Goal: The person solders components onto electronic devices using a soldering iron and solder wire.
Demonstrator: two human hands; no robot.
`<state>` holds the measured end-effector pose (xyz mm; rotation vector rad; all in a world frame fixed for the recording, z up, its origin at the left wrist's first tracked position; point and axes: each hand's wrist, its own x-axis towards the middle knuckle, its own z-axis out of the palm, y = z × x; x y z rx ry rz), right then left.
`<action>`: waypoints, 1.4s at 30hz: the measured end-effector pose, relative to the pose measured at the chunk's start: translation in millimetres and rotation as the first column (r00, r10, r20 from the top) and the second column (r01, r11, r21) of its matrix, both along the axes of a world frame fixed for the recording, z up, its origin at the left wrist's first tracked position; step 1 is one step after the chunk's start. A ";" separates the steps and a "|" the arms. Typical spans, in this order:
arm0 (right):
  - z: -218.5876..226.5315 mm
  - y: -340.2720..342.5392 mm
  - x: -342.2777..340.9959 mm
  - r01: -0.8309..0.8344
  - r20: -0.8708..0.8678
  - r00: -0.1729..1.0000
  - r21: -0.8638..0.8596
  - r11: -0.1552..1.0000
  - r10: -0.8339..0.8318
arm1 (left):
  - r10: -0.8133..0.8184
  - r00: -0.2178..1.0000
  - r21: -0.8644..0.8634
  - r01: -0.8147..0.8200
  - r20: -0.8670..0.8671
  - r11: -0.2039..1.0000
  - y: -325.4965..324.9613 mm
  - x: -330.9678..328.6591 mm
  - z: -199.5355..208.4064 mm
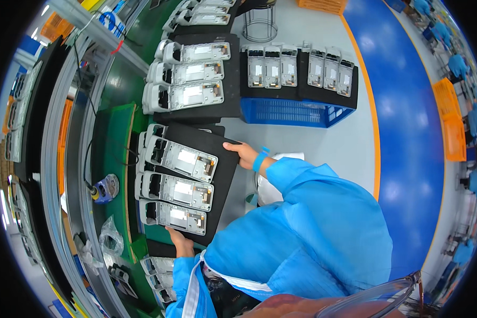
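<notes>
A black flat board (223,177) lies tilted in front of me, with grey handheld-device housings (181,192) in a row on it. Each housing has an open frame at one end and a pale screen-sized panel with small electronic parts. My right hand (243,153), with a blue band at the wrist, grips the board's far right corner, thumb on top. At the near edge, my left hand (180,244) holds the board close to the nearest housing; most of its fingers are hidden beneath. More housings show partly at the board's left side, perhaps on a layer below.
Further boards with housings (199,95) stand beyond, and others rest on a blue crate (286,111). More housings (161,278) lie near my left sleeve. Along the left run a green bench (119,127), metal rails, a blue-labelled spool (106,189) and a clear plastic bag (111,237).
</notes>
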<state>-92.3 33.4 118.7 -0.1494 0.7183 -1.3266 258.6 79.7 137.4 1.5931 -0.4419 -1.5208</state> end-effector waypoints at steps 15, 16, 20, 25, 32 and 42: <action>0.4 -71.5 -45.4 -0.377 -0.736 0.597 0.096 0.921 0.321 | 0.139 0.982 0.112 -0.154 0.131 0.982 2.1 -2.8 17.6; 2.6 -84.3 -40.4 -0.386 -0.892 0.370 0.106 0.916 0.259 | 0.150 0.976 0.080 -0.164 0.155 0.983 1.3 -2.7 19.4; 30.3 -89.7 -16.5 -0.444 -0.984 0.094 0.091 0.891 0.148 | 0.163 0.962 0.118 -0.192 0.217 0.974 1.5 -11.9 31.4; 61.7 -61.5 -10.9 -0.541 -0.969 0.033 0.190 0.819 0.246 | 0.098 0.983 0.132 -0.119 0.156 0.984 6.3 -4.8 36.2; 24.7 -72.4 -21.4 -0.633 -0.822 0.209 0.299 0.714 0.529 | -0.126 0.991 0.063 0.128 -0.038 0.990 14.9 26.7 12.3; 42.8 -43.2 -1.4 -0.532 -0.740 0.486 0.172 0.829 0.465 | -0.113 0.993 -0.092 0.111 -0.025 0.990 25.1 17.2 20.5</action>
